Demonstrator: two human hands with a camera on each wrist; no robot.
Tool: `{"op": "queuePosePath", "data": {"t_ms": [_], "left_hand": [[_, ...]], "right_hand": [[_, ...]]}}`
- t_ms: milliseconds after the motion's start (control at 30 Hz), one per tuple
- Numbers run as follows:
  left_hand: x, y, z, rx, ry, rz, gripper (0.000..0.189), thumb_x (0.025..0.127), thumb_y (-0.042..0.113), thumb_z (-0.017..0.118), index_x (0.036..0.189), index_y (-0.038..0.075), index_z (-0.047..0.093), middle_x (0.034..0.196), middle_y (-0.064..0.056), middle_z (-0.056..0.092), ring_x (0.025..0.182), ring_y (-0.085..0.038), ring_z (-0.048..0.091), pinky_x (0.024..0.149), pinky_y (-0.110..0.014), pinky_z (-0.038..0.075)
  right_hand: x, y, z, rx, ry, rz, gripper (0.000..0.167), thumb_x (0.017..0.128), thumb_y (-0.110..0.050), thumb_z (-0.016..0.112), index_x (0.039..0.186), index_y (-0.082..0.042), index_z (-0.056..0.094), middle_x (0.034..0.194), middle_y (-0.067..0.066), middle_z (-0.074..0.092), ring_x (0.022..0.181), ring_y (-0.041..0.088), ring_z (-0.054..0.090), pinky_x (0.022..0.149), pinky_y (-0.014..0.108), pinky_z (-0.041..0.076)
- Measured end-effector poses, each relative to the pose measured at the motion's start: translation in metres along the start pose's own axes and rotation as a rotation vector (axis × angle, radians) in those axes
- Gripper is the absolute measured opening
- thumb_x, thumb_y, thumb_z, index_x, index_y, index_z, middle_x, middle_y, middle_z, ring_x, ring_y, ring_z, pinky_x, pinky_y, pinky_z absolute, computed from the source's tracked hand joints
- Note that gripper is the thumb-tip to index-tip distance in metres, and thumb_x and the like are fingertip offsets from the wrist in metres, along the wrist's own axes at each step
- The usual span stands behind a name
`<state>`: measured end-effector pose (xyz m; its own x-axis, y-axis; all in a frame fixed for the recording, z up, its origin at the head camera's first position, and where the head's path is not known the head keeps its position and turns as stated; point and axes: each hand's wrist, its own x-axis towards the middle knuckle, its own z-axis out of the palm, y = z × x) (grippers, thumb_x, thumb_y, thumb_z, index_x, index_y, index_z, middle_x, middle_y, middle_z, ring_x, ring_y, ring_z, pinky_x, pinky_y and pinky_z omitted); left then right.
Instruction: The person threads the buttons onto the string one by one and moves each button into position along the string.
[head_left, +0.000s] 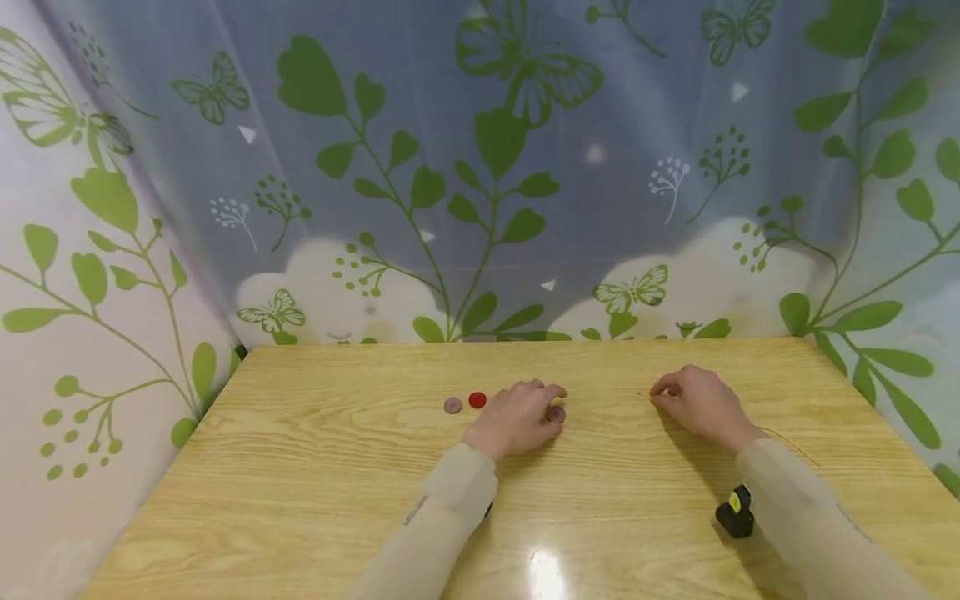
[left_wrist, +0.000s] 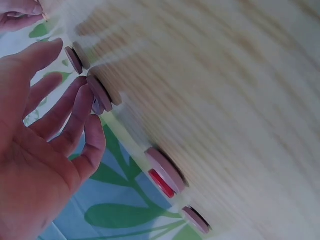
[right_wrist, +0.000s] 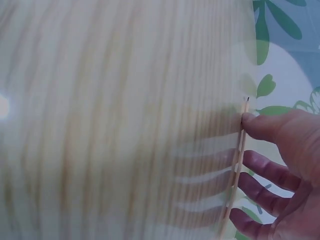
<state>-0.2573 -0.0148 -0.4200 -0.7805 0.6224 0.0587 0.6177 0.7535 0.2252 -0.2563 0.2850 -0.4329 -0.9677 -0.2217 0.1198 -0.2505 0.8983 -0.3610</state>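
My left hand (head_left: 517,417) hovers low over the table, its fingers loosely bent around a mauve button (head_left: 556,414) without a visible pinch. From the left wrist, two mauve buttons, a nearer one (left_wrist: 100,93) by the fingers and another (left_wrist: 74,60) beyond the thumb, lie on the table; part of a further button shows behind the fingers. A pink button (head_left: 453,405) and a red button (head_left: 477,400) lie left of that hand. My right hand (head_left: 701,404) pinches a thin orange cord (right_wrist: 234,185) near its dark tip; the cord's other end trails behind the wrist.
The pale wooden table (head_left: 337,492) reaches back to a curtain (head_left: 637,108) printed with green leaves and butterflies, which also hangs at both sides. A black wrist camera (head_left: 735,515) sits by the right sleeve. Glare shows at the table's front.
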Motion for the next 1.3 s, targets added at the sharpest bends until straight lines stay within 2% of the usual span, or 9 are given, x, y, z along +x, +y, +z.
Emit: {"op": "queuePosePath", "data": {"t_ms": [133,300,433,567,867,1000,1133,1233,1300], "left_hand": [[0.003,0.001,0.001,0.016,0.021,0.02,0.025,0.101,0.02,0.062,0.124,0.017,0.071,0.112,-0.002,0.071,0.091,-0.015,0.064,0.069,-0.021,0.048],[0.006,0.001,0.001,0.019,0.026,0.017,0.023,0.102,0.02,0.062,0.121,0.016,0.073,0.111,-0.002,0.071,0.089,-0.016,0.064,0.066,-0.021,0.047],[0.007,0.0,0.001,0.017,0.02,0.016,0.02,0.102,0.021,0.062,0.115,0.016,0.075,0.105,-0.002,0.069,0.085,-0.015,0.061,0.066,-0.022,0.048],[0.007,0.001,-0.002,-0.003,0.001,0.006,0.015,0.101,0.021,0.064,0.108,0.017,0.076,0.1,-0.001,0.067,0.081,-0.012,0.056,0.067,-0.022,0.047],[0.01,0.004,-0.007,-0.025,-0.047,-0.025,0.014,0.1,0.021,0.067,0.108,0.016,0.077,0.102,-0.001,0.067,0.084,-0.011,0.057,0.071,-0.023,0.049],[0.011,0.004,-0.007,-0.012,-0.067,-0.038,0.014,0.101,0.021,0.066,0.109,0.015,0.075,0.103,-0.001,0.066,0.085,-0.011,0.057,0.072,-0.023,0.05],[0.012,0.002,-0.005,-0.013,-0.068,-0.032,0.015,0.1,0.02,0.064,0.111,0.014,0.073,0.102,0.0,0.066,0.084,-0.01,0.056,0.071,-0.022,0.049],[0.012,-0.001,-0.003,-0.06,-0.063,-0.019,0.015,0.099,0.019,0.063,0.11,0.013,0.071,0.101,0.001,0.067,0.085,-0.009,0.057,0.073,-0.021,0.049],[0.011,-0.004,-0.003,-0.125,-0.064,-0.008,0.015,0.098,0.017,0.063,0.111,0.013,0.07,0.1,0.002,0.068,0.086,-0.009,0.058,0.076,-0.022,0.049]], "right_hand": [[0.001,-0.003,-0.001,0.013,-0.008,-0.005,0.011,0.094,-0.014,0.069,0.094,-0.008,0.078,0.094,0.014,0.076,0.079,0.025,0.069,0.071,0.046,0.056],[0.003,-0.005,0.0,0.005,-0.021,-0.029,0.01,0.094,-0.01,0.066,0.089,-0.007,0.074,0.087,0.011,0.071,0.071,0.018,0.059,0.066,0.04,0.052],[0.002,-0.007,0.001,-0.001,-0.02,-0.03,0.01,0.094,-0.011,0.065,0.087,-0.007,0.071,0.086,0.011,0.065,0.072,0.019,0.057,0.064,0.039,0.05],[-0.001,-0.009,0.001,0.04,-0.019,-0.043,0.008,0.094,-0.009,0.064,0.089,-0.005,0.069,0.084,0.009,0.065,0.072,0.017,0.055,0.064,0.035,0.047],[-0.01,-0.018,-0.002,0.092,0.032,-0.101,0.004,0.095,-0.006,0.068,0.091,-0.004,0.067,0.083,0.004,0.069,0.074,0.012,0.059,0.067,0.031,0.05],[-0.014,-0.025,-0.005,0.092,0.048,-0.146,0.002,0.092,-0.003,0.07,0.093,-0.001,0.07,0.083,0.004,0.072,0.075,0.015,0.064,0.069,0.034,0.054],[-0.019,-0.031,-0.008,0.084,0.069,-0.163,0.008,0.091,0.001,0.069,0.098,-0.001,0.073,0.085,0.005,0.074,0.078,0.021,0.069,0.073,0.042,0.056],[-0.022,-0.035,-0.011,0.08,0.082,-0.163,0.011,0.091,0.0,0.07,0.1,-0.001,0.075,0.086,0.005,0.075,0.08,0.022,0.07,0.074,0.044,0.056],[-0.024,-0.036,-0.012,0.077,0.093,-0.17,0.011,0.09,0.0,0.071,0.1,-0.001,0.075,0.086,0.004,0.075,0.079,0.022,0.07,0.074,0.044,0.056]]}}
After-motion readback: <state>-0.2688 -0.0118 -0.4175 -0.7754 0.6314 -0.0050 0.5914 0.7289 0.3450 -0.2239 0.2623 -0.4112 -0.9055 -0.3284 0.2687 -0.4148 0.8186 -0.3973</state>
